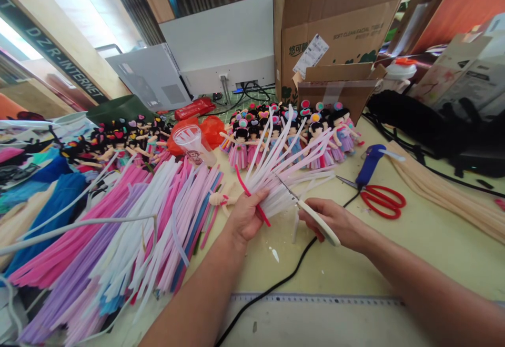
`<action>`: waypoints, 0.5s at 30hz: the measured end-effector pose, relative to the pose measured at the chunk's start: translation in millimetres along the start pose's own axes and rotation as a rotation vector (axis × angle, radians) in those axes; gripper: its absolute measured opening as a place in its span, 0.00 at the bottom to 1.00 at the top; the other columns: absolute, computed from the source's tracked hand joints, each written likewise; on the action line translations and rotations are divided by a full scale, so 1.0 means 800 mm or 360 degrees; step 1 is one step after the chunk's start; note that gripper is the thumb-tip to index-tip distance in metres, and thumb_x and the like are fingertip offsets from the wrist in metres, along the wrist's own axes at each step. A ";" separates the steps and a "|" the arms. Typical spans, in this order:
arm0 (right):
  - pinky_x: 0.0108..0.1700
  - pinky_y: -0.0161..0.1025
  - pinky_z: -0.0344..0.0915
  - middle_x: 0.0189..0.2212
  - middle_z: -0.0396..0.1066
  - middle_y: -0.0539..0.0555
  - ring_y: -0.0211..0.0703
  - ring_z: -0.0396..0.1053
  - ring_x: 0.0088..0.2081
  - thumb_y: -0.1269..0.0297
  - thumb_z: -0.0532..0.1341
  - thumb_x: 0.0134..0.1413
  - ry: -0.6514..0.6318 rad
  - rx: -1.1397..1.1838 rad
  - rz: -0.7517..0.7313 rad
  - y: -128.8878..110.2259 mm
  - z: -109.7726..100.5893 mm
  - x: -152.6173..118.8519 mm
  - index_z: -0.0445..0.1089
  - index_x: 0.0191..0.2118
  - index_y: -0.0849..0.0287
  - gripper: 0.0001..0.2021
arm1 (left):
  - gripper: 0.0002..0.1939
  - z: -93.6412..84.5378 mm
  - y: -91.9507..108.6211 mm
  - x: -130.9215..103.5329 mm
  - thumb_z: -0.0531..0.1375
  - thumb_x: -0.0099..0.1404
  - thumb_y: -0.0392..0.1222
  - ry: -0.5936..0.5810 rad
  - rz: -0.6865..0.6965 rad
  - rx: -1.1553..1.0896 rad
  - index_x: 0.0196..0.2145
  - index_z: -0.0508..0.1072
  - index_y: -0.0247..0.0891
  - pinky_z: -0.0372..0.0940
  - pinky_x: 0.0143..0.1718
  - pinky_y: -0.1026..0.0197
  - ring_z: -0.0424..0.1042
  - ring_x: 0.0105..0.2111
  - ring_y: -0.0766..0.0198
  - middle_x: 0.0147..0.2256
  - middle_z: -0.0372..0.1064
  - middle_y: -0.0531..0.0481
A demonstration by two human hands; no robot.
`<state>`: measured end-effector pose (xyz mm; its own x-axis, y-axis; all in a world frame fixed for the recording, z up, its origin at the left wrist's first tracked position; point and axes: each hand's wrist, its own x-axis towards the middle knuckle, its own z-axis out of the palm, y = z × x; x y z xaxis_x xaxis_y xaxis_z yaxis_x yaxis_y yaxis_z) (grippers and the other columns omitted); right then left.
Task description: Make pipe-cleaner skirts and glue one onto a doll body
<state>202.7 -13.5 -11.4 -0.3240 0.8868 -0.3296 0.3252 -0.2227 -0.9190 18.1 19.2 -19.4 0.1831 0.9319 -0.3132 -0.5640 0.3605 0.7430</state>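
Note:
My left hand [248,212] is closed around a fanned bundle of white and pale pink pipe cleaners [272,173], with a red pipe cleaner [263,214] crossing at the grip. A small beige doll part [219,199] pokes out to the left of that hand. In my right hand [327,218] are scissors with white handles [320,221]. Their blades point up and left, over the lower right part of the bundle. Just below the blades, a short pale strip [295,228] hangs or lies near the table.
Piles of coloured pipe cleaners [130,220] cover the left side. Small dolls [292,136] stand behind the bundle, near a cardboard box [335,36]. Red scissors [382,201] and a blue glue gun [369,165] lie at right. A black cable [272,287] crosses a ruler [335,299].

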 end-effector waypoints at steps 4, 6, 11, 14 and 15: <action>0.19 0.33 0.54 0.14 0.58 0.44 0.33 0.58 0.16 0.47 0.59 0.46 -0.0001 -0.0003 -0.0019 0.003 0.001 0.001 0.57 0.22 0.56 0.18 | 0.14 -0.001 0.000 0.001 0.65 0.53 0.32 -0.0007 -0.0018 -0.0001 0.40 0.76 0.32 0.66 0.52 0.51 0.73 0.48 0.51 0.43 0.76 0.42; 0.19 0.33 0.54 0.14 0.58 0.43 0.33 0.58 0.16 0.47 0.59 0.47 -0.0002 0.0001 -0.0037 0.004 0.001 0.002 0.57 0.22 0.56 0.18 | 0.15 -0.001 0.000 0.001 0.65 0.54 0.32 -0.0010 -0.0022 -0.0010 0.41 0.75 0.33 0.66 0.53 0.50 0.73 0.48 0.51 0.43 0.76 0.43; 0.19 0.33 0.54 0.14 0.58 0.43 0.33 0.58 0.16 0.47 0.59 0.46 0.0007 0.0000 -0.0028 0.004 0.001 0.001 0.58 0.23 0.56 0.18 | 0.14 -0.001 -0.001 0.001 0.64 0.54 0.31 0.0003 -0.0018 -0.0016 0.40 0.75 0.32 0.66 0.52 0.51 0.73 0.47 0.52 0.43 0.76 0.43; 0.19 0.33 0.55 0.14 0.58 0.43 0.33 0.59 0.16 0.47 0.59 0.47 0.0006 -0.0035 -0.0017 0.003 0.001 0.001 0.57 0.23 0.56 0.18 | 0.14 0.000 0.000 0.001 0.64 0.54 0.32 0.0018 -0.0010 -0.0009 0.41 0.75 0.32 0.67 0.52 0.51 0.74 0.46 0.52 0.42 0.77 0.42; 0.20 0.33 0.56 0.14 0.59 0.43 0.33 0.59 0.16 0.47 0.59 0.47 0.0007 -0.0052 -0.0017 0.003 0.001 0.001 0.57 0.22 0.56 0.18 | 0.14 0.000 0.000 0.001 0.64 0.55 0.34 0.0039 -0.0019 -0.0013 0.41 0.75 0.32 0.67 0.52 0.51 0.74 0.46 0.52 0.41 0.77 0.42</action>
<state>202.6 -13.7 -14.1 -0.3241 0.8908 -0.3186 0.3504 -0.1997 -0.9150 18.3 20.1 -19.8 0.1705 0.9261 -0.3364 -0.5684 0.3713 0.7342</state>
